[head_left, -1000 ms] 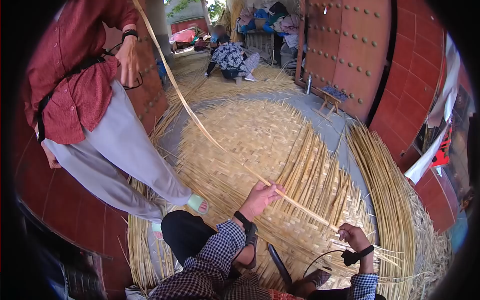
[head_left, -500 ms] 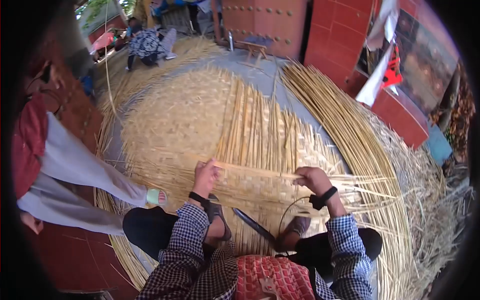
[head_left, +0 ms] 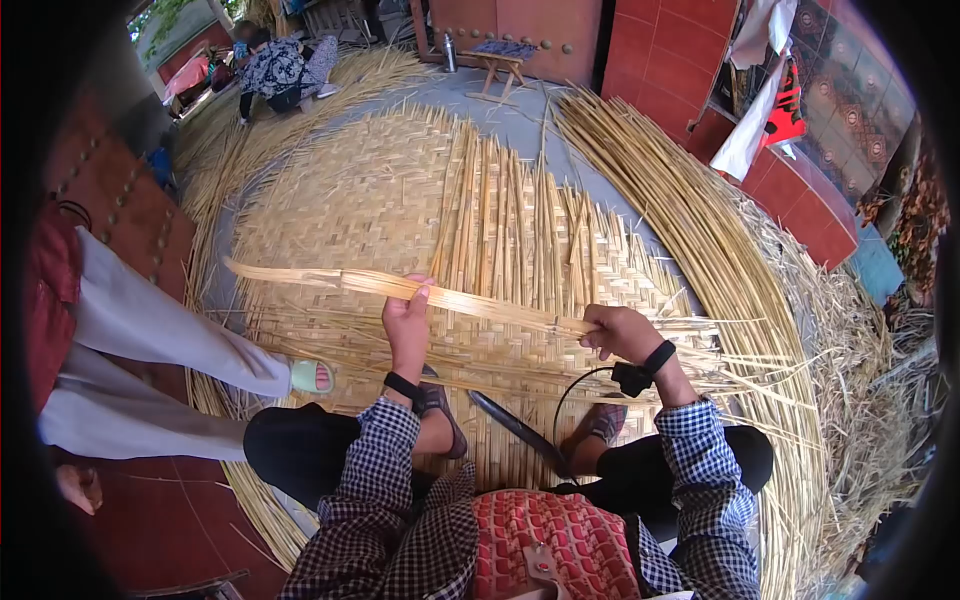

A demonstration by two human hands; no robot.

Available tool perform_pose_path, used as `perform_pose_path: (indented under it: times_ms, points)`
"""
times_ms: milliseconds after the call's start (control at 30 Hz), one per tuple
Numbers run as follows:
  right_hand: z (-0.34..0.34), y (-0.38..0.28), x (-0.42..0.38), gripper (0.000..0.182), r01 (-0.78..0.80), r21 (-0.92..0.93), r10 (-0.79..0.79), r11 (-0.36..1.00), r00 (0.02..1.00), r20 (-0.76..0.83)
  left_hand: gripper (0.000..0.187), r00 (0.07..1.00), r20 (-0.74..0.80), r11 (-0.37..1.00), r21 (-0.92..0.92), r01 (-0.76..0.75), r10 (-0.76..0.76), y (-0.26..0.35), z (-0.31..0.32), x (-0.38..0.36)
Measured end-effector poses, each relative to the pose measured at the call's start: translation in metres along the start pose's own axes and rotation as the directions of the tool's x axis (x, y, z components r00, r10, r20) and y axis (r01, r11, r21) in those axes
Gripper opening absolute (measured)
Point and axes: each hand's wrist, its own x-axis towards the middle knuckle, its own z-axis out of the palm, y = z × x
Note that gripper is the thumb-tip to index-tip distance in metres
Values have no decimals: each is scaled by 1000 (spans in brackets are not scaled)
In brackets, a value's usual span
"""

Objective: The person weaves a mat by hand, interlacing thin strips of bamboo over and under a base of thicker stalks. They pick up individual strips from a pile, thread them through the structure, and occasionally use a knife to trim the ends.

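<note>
A flattened pale reed strip (head_left: 480,303) stretches across the front of me above a woven mat (head_left: 350,190). My left hand (head_left: 408,325) pinches it near its middle, and the strip's free end reaches far out to the left. Closed around its right end is my right hand (head_left: 627,335). Beneath my hands, long loose reeds (head_left: 510,230) lie over the right part of the mat, and more strips run crosswise. Between my feet rests a long, dark, curved piece (head_left: 518,432) whose kind I cannot make out.
A thick bundle of reeds (head_left: 660,190) curves along the right, beside a straw heap (head_left: 860,400). On the left stands a person in light trousers (head_left: 160,310), one foot beside the mat. Another person (head_left: 280,75) crouches at the back left. A small stool (head_left: 500,68) and a flask (head_left: 449,52) stand behind.
Both hands have risen slightly in view, still on the strip. Its left end now shows clearly, reaching out past my left hand. The view has shifted a little and is sharper.
</note>
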Motion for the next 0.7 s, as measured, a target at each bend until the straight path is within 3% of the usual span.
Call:
perform_pose_path:
  times_ms: [100,200,267,333,367,400,433,533,700]
  points:
    - [9,2,8,30,-186,136,169,973,978,123,21,987,16,979,-124,161,-161,25,17,-13]
    - [15,17,23,37,-207,-45,211,977,970,124,21,976,105,976,-80,201,-192,27,16,-16]
    - [14,26,28,36,-250,-146,264,957,961,81,24,956,177,949,-169,265,-235,32,15,-19]
    - [11,17,27,35,-186,-262,188,947,982,-19,26,919,260,889,-278,365,-296,37,13,-19]
    - [12,17,23,35,-162,-318,150,934,987,-61,26,910,249,851,-337,403,-332,34,8,-16]
    - [15,25,25,33,-63,-464,-6,884,989,-145,26,900,233,811,-391,435,-370,30,-1,-13]
    - [15,25,23,32,-53,-473,-26,879,987,-159,26,890,212,772,-444,455,-403,25,-11,-8]
    - [16,24,22,32,-1,-519,-117,854,974,-195,24,917,183,798,-451,399,-355,15,-37,2]
    - [14,39,22,36,61,-399,-72,915,997,-14,22,960,93,867,-414,278,-263,13,-53,-2]
